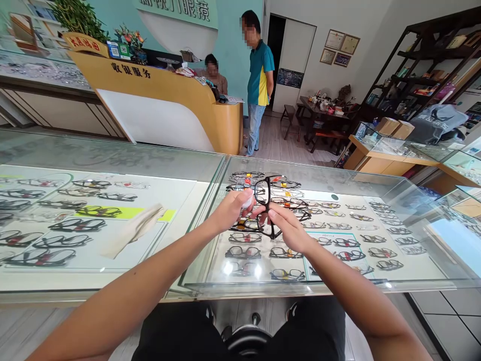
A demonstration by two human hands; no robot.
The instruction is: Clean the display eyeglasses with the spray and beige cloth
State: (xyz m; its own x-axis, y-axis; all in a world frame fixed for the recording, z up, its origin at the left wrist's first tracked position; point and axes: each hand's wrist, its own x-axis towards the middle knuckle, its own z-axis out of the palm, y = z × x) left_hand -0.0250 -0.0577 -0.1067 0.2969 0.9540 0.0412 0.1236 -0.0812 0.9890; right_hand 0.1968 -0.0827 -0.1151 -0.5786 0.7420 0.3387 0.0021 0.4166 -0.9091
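Item, black-framed eyeglasses (268, 204): one pair, held above the glass counter (423, 268) of the right section, turned on edge so that one lens sits above the other. From my remote seat I log the right hand (291, 229) at the frame's right side, thumb and fingers pinching it around the bridge and lower lens. The left hand (233, 206) is just left of the frame, its fingers curled and closed on a small white item (247, 202), mostly hidden; whether they also touch the frame I cannot tell. Below the glass: several rows of display glasses (346, 242), some with red or orange tags, spread to the near, far and right sides of the hands. To the left, on the adjoining section: one beige cloth (133, 233), rumpled, lying well apart from the left hand. Far side: a wooden cashier's counter (161, 80), one seated person (218, 82) behind it, one standing person (259, 70) to its right.
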